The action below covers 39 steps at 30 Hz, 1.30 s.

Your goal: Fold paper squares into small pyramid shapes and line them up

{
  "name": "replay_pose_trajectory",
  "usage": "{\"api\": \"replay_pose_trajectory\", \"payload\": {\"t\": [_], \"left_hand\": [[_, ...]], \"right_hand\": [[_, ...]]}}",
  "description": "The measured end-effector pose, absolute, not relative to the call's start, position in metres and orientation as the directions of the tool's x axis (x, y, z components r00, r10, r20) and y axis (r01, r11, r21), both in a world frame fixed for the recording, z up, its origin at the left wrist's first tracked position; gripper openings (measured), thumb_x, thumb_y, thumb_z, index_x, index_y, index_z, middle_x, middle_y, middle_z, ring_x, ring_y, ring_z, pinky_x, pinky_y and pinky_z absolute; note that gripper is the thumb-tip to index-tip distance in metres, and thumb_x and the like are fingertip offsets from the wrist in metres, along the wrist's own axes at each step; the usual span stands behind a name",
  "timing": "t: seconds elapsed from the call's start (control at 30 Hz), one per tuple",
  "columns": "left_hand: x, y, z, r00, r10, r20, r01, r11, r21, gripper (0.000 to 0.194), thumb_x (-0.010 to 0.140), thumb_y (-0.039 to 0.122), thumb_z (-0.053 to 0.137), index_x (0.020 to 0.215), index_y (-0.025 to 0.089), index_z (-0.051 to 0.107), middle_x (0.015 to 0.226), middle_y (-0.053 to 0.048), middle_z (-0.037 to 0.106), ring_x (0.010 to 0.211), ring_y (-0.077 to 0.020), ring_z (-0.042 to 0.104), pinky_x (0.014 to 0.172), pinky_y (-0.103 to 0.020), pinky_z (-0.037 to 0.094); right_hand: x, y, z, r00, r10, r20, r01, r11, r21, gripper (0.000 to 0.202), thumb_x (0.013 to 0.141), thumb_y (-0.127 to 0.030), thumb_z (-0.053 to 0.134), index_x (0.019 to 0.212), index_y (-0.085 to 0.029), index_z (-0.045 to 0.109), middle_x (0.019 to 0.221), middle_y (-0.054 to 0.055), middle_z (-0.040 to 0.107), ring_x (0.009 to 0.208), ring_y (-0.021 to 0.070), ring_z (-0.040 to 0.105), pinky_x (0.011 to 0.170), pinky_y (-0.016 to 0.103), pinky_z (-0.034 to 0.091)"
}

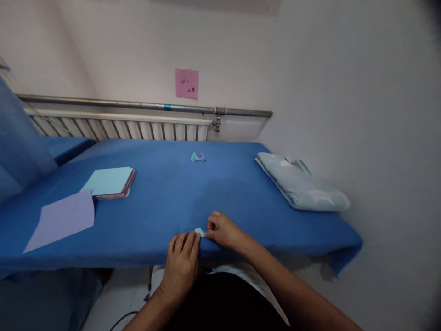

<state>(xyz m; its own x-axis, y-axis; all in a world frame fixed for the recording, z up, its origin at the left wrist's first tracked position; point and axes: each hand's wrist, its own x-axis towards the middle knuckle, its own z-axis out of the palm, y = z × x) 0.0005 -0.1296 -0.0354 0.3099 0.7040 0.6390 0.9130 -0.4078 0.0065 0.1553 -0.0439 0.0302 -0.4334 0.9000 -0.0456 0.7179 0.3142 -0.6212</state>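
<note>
A small light-blue folded paper piece (199, 231) lies at the near edge of the blue-covered table (165, 193). My left hand (182, 264) presses flat on it from the left, fingers together. My right hand (221, 231) pinches its right side with curled fingers. Most of the paper is hidden under both hands. Two finished small folded pieces (197, 157), one light blue and one purple, sit together near the far middle of the table.
A stack of coloured paper squares (110, 182) lies at the left, with a loose purple sheet (64, 218) in front of it. A folded pale-blue cloth (301, 184) rests at the right. A radiator (117, 128) and a pipe run along the wall, under a pink note (187, 83).
</note>
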Motion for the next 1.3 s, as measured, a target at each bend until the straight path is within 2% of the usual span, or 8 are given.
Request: {"api": "replay_pose_trajectory", "payload": {"t": [0.27,0.6,0.77,0.93,1.03,1.1,1.17,1.3], "left_hand": [[-0.006,-0.132,-0.041,0.277,0.718,0.639,0.879,-0.457,0.132,0.049,0.077,0.0,0.04,0.122,0.013,0.053,0.118,-0.011,0.063,0.108,-0.0261,0.053,0.093,-0.045,0.041],[-0.02,-0.144,-0.037,0.255,0.742,0.62,0.811,-0.513,0.28,0.032,0.086,0.006,0.044,0.114,0.016,0.055,0.11,-0.011,0.063,0.103,-0.0234,0.056,0.09,-0.044,0.044],[-0.021,-0.144,-0.035,0.198,0.756,0.624,0.802,-0.491,0.34,0.024,0.088,0.008,0.046,0.107,0.018,0.057,0.106,-0.009,0.065,0.098,-0.0221,0.058,0.085,-0.041,0.046],[-0.025,-0.137,-0.031,0.086,0.814,0.574,0.694,-0.462,0.552,0.019,0.09,0.015,0.048,0.104,0.022,0.058,0.107,-0.007,0.065,0.099,-0.0205,0.06,0.087,-0.039,0.046],[-0.026,-0.133,-0.018,-0.087,0.898,0.431,0.517,-0.329,0.79,0.017,0.088,0.027,0.052,0.103,0.022,0.059,0.103,-0.007,0.067,0.095,-0.0203,0.062,0.083,-0.037,0.049],[-0.025,-0.131,-0.004,-0.168,0.965,0.203,0.332,-0.139,0.933,0.023,0.085,0.037,0.055,0.101,0.021,0.059,0.091,-0.005,0.068,0.078,-0.018,0.064,0.07,-0.032,0.052],[-0.023,-0.13,0.012,-0.16,0.987,-0.005,0.142,0.028,0.989,0.029,0.08,0.043,0.059,0.098,0.02,0.059,0.077,-0.001,0.068,0.065,-0.0156,0.062,0.063,-0.029,0.051],[-0.017,-0.132,0.031,-0.101,0.989,-0.104,0.031,0.107,0.994,0.029,0.073,0.042,0.065,0.09,0.019,0.06,0.064,0.003,0.062,0.058,-0.0125,0.056,0.057,-0.024,0.047]], "right_hand": [[0.149,-0.073,0.021,-0.43,0.894,0.124,0.715,0.421,-0.558,0.014,0.079,-0.014,0.062,0.092,-0.018,0.062,0.095,0.005,0.06,0.091,0.0193,0.054,0.081,0.032,0.04],[0.138,-0.097,0.012,-0.484,0.856,0.183,0.707,0.506,-0.494,0.014,0.076,-0.007,0.057,0.083,-0.019,0.054,0.084,0.003,0.06,0.081,0.0196,0.052,0.072,0.032,0.039],[0.133,-0.101,0.008,-0.401,0.888,0.226,0.692,0.455,-0.56,0.018,0.072,-0.004,0.055,0.075,-0.021,0.048,0.082,0.002,0.059,0.081,0.0191,0.052,0.073,0.031,0.039],[0.132,-0.102,0.007,-0.419,0.872,0.253,0.641,0.481,-0.597,0.018,0.075,-0.004,0.054,0.072,-0.021,0.047,0.077,0.0,0.059,0.076,0.0177,0.052,0.07,0.03,0.038],[0.137,-0.102,0.011,-0.398,0.856,0.331,0.56,0.512,-0.651,0.017,0.079,-0.005,0.052,0.075,-0.021,0.048,0.077,0.0,0.059,0.076,0.017,0.052,0.07,0.029,0.038],[0.141,-0.104,0.017,-0.401,0.812,0.425,0.498,0.582,-0.643,0.015,0.082,-0.006,0.051,0.08,-0.021,0.05,0.084,0.002,0.061,0.079,0.0171,0.052,0.072,0.03,0.039],[0.144,-0.105,0.023,-0.444,0.736,0.511,0.469,0.677,-0.567,0.014,0.085,-0.007,0.048,0.087,-0.02,0.052,0.09,0.003,0.062,0.081,0.0175,0.052,0.073,0.031,0.039],[0.146,-0.106,0.035,-0.545,0.575,0.61,0.469,0.812,-0.346,0.016,0.087,-0.006,0.045,0.09,-0.018,0.054,0.091,0.006,0.063,0.075,0.0175,0.051,0.068,0.031,0.039]]}}
